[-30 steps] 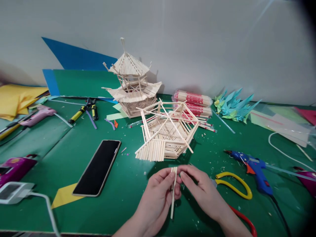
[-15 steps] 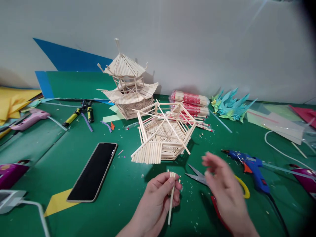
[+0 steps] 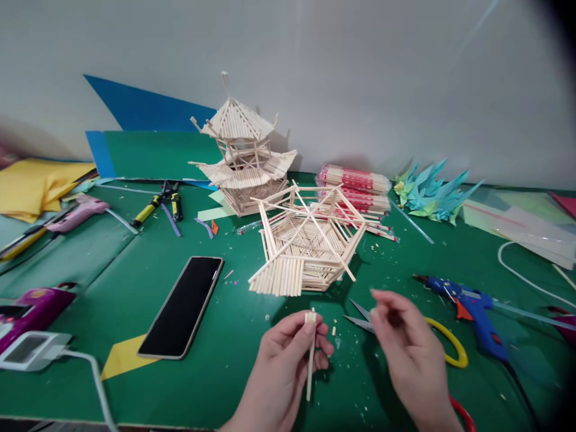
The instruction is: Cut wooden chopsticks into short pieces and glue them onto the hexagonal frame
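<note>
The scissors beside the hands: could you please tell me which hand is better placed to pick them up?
Probably the right hand: it hovers directly over the scissors, though blur hides its fingers. The left hand is occupied, its grip closed on wooden sticks.

Frame (image 3: 310, 240) stood mid-table (image 3: 216, 378), pagoda (image 3: 240, 162) behind it at the wall, packs (image 3: 355, 186) right of pagoda, phone (image 3: 182, 306) lay left of frame, glue gun (image 3: 468, 303) right, left hand (image 3: 283, 372) before frame held sticks (image 3: 310, 360), right hand (image 3: 405, 354) beside it, over scissors (image 3: 445, 333).
</note>
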`<action>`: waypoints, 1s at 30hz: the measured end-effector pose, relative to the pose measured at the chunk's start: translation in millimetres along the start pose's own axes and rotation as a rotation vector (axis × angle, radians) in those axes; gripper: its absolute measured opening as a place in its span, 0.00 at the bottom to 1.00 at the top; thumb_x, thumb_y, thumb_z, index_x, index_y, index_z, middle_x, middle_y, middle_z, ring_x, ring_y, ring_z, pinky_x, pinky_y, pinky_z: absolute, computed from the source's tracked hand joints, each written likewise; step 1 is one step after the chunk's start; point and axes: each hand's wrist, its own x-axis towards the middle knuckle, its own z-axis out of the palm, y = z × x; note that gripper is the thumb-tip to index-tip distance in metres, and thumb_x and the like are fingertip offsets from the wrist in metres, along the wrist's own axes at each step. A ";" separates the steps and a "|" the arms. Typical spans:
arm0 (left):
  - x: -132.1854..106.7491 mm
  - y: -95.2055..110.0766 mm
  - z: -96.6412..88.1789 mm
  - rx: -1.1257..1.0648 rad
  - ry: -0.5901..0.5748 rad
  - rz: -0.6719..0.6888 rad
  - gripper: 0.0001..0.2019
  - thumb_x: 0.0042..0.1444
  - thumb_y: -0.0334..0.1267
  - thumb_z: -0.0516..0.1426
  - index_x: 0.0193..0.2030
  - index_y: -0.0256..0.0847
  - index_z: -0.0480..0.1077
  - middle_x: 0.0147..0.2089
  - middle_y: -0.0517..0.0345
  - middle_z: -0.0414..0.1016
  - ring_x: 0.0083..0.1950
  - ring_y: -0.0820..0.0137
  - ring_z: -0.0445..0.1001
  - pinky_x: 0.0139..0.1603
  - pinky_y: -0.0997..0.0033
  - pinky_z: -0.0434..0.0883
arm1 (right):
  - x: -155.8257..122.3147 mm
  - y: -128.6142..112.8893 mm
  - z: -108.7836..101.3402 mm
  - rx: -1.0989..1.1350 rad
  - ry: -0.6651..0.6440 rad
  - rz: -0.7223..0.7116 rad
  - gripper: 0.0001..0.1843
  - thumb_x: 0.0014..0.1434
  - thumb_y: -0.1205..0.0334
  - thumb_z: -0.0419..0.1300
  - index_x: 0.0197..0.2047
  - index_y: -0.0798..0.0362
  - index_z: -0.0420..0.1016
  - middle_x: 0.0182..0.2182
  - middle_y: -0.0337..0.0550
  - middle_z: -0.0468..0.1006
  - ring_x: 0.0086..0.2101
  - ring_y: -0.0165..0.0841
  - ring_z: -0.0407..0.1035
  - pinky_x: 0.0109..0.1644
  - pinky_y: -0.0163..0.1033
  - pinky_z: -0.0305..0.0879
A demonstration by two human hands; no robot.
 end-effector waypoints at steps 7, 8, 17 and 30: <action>6.9 -10.5 1.2 -0.003 -0.086 -0.067 0.06 0.51 0.34 0.58 0.30 0.33 0.73 0.24 0.58 0.69 0.21 0.80 0.62 0.24 0.79 0.60 | -0.2 -9.7 23.1 0.075 -0.418 -0.017 0.10 0.57 0.59 0.53 0.40 0.49 0.74 0.36 0.43 0.67 0.36 0.31 0.66 0.37 0.34 0.65; 7.0 -11.4 0.9 0.001 -0.089 -0.063 0.06 0.51 0.33 0.57 0.30 0.32 0.73 0.23 0.59 0.69 0.20 0.80 0.61 0.24 0.79 0.59 | 0.9 -8.8 23.7 0.070 -0.419 -0.024 0.10 0.57 0.59 0.54 0.38 0.49 0.75 0.35 0.42 0.67 0.35 0.31 0.66 0.37 0.34 0.65; 6.6 -8.6 2.1 0.082 -0.101 -0.067 0.09 0.52 0.33 0.56 0.25 0.30 0.72 0.22 0.55 0.71 0.20 0.79 0.63 0.24 0.79 0.60 | 3.1 -3.9 24.2 0.080 -0.418 -0.028 0.09 0.56 0.61 0.56 0.35 0.48 0.77 0.33 0.41 0.67 0.35 0.30 0.65 0.37 0.34 0.64; 8.2 -7.2 1.9 0.179 -0.104 -0.051 0.08 0.50 0.33 0.57 0.25 0.30 0.72 0.23 0.56 0.71 0.21 0.77 0.66 0.26 0.77 0.61 | 8.2 -5.7 25.3 0.109 -0.482 0.112 0.09 0.54 0.58 0.57 0.29 0.54 0.74 0.29 0.41 0.67 0.30 0.31 0.65 0.31 0.35 0.62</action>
